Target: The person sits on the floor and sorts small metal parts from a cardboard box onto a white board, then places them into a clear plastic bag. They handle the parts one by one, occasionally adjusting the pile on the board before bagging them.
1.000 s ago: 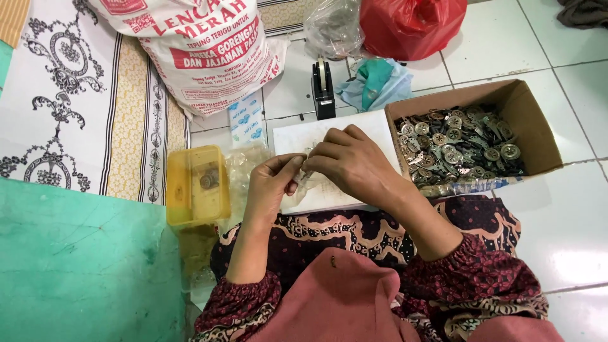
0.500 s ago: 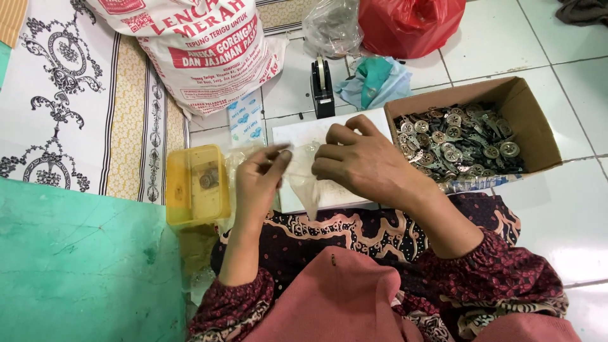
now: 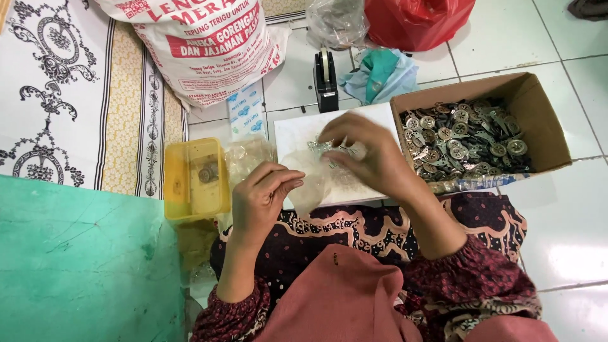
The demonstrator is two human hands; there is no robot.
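Sack (image 3: 202,44): white, red lettering. Plastic bag (image 3: 415,19): red. Tape dispenser (image 3: 326,79): black. Cloth (image 3: 380,76): teal and pale blue. Cardboard box (image 3: 538,120): brown; metal parts (image 3: 462,136) inside: silver-grey. Tub (image 3: 190,180): translucent yellow. Board (image 3: 297,136): white. Small bag (image 3: 313,183): clear. Mat (image 3: 69,95): white with black scrollwork, yellow band. Sheet (image 3: 76,266): green. Floor (image 3: 570,228): white tiles. Sleeves (image 3: 481,278): maroon, patterned.

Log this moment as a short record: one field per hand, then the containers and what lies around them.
left hand: pinches the edge of a small clear plastic bag
right hand: fingers at the bag's mouth, with small metal pieces
cardboard box: open, holds metal parts
yellow tub: open, one small part inside
white board: lies under the hands
tape dispenser: stands beyond the board
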